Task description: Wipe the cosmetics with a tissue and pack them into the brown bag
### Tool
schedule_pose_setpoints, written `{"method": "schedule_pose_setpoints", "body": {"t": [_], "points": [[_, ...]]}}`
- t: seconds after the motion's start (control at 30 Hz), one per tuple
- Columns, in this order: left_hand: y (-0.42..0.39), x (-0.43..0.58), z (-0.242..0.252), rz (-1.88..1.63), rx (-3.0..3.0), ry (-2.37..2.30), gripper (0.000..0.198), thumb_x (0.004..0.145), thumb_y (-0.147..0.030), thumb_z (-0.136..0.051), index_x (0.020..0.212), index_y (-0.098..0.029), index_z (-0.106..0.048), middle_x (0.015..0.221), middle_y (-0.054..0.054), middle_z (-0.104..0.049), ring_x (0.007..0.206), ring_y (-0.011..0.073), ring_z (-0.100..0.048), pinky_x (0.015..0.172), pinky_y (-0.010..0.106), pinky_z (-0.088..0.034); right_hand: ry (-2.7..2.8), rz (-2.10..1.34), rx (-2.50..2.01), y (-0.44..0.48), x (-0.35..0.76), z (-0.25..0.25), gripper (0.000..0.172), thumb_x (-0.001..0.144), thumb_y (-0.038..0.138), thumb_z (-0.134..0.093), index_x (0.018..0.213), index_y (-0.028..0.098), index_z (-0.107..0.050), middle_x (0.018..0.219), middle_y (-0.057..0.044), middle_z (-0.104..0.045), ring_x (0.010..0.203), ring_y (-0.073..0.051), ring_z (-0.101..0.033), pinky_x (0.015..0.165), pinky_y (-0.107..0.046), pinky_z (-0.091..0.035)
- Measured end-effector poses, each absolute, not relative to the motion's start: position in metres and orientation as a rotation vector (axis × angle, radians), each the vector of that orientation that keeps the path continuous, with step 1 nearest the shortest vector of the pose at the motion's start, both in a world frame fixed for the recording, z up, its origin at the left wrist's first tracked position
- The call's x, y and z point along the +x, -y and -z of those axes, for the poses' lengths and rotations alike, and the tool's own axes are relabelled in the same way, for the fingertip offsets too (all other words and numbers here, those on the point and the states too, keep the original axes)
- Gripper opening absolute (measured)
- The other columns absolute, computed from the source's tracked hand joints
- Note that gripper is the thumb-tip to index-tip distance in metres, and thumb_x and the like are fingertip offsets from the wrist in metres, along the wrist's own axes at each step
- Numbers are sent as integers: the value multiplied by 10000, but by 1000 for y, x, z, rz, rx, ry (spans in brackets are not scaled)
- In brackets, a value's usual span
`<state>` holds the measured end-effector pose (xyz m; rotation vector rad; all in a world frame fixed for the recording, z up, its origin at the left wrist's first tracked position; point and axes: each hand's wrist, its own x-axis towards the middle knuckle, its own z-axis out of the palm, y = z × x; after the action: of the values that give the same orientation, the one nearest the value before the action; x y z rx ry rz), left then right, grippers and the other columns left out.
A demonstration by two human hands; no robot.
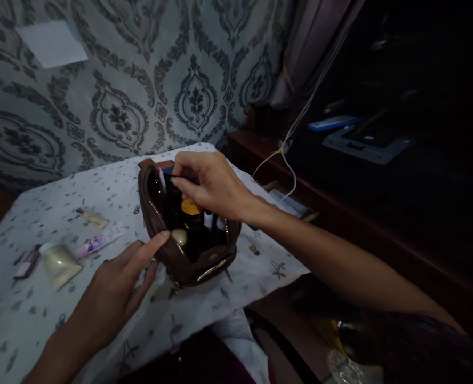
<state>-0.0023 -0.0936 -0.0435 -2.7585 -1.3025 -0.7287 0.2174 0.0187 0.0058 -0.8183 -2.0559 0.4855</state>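
Observation:
A brown zippered pouch (152, 216) stands unzipped on the cloth-covered table. My right hand (212, 178) reaches over its far end, thumb and forefinger pinched on a thin dark thing too small to make out. My left hand (118, 282) is at the pouch's near left side, its forefinger on the zipped rim and the other fingers against the outer wall. Inside the pouch are a round yellow item (190, 207), a small white-capped bottle (208, 220), a pale round cap (179, 237) and a pinkish-white slip (162, 180). The pouch's dark bottom is hard to see.
Left of the pouch lie a beige tube with a white cap (60, 265), a purple-and-white tube (99, 241), a slim beige tube (93, 218) and a small dark reddish item (28, 262). White cables (294, 133) hang at the right, beside a dark red ledge (256, 150).

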Motion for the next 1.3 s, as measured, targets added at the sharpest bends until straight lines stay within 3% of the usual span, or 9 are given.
{"method": "schedule_pose_setpoints", "body": {"t": [0.47, 0.8, 0.97, 1.13, 1.2, 1.3], "points": [[94, -2, 44, 693, -2769, 1306, 475, 1029, -251, -394, 1500, -286, -340, 1036, 52, -691, 812, 165, -711, 637, 236, -564, 2357, -336, -940, -15, 199, 2, 254, 845, 88, -574, 619, 194, -526, 621, 1, -487, 739, -178, -485, 749, -316, -394], [96, 0, 45, 657, -2769, 1345, 510, 1019, -201, -360, 1518, -288, -301, 881, 9, -641, 653, 142, -661, 625, 247, -547, 2436, -311, -991, -11, 193, -1, 232, 852, 71, -590, 639, 156, -626, 667, -45, -571, 796, -198, -538, 652, -298, -341], [96, -2, 42, 655, -2797, 1345, 527, 1025, -213, -355, 1537, -292, -265, 844, -3, -611, 643, 138, -637, 602, 235, -516, 2226, -342, -912, -7, 205, -11, 148, 896, 184, -617, 792, 133, -709, 705, -28, -654, 682, -147, -569, 633, -268, -386], [103, -10, 47, 739, -2793, 1370, 548, 1022, -224, -377, 1544, -321, -239, 988, 25, -693, 684, 137, -660, 650, 230, -533, 1741, -456, -856, 17, 233, -25, 222, 948, 294, -572, 844, 155, -710, 586, 26, -619, 471, -94, -537, 469, -212, -385], [107, -20, 55, 819, -2736, 1449, 529, 1017, -257, -405, 1527, -299, -268, 1124, 53, -708, 707, 142, -676, 659, 237, -541, 1704, -461, -861, 30, 240, -25, 214, 948, 302, -586, 840, 168, -715, 547, 37, -606, 406, -83, -500, 416, -203, -371], [110, -43, 68, 951, -2609, 1592, 365, 1004, -327, -436, 1359, -259, -488, 1131, 62, -717, 800, 179, -696, 693, 265, -546, 1791, -397, -807, 54, 244, -18, 181, 946, 248, -590, 844, 192, -729, 541, 38, -620, 416, -90, -536, 439, -208, -433]]}}
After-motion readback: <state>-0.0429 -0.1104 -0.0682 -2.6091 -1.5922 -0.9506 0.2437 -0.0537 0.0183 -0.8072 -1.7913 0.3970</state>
